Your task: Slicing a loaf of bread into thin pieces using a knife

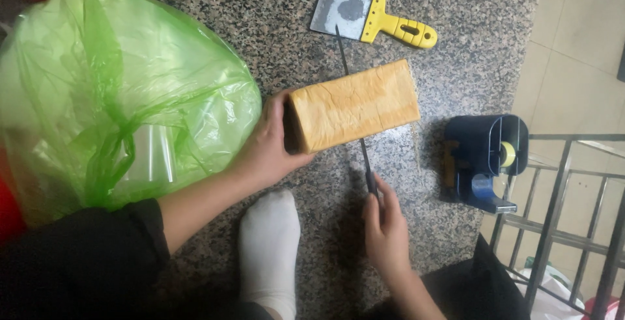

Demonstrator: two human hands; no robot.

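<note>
A long tan loaf of bread (355, 106) lies on the speckled granite floor (260, 14). My left hand (270, 144) grips the loaf's left end and holds it steady. My right hand (385, 225) is closed on the handle of a long thin knife (364, 157). The blade runs under or behind the loaf and its tip shows again beyond the far side, near a scraper. Whether the blade is inside the bread I cannot tell.
A scraper with a yellow handle (371, 17) lies beyond the loaf. A dark blue tape dispenser (485, 157) stands to the right. A large green plastic bag (111, 92) fills the left. My white-socked foot (268, 248) rests between my arms. Metal railing (573, 222) at the right.
</note>
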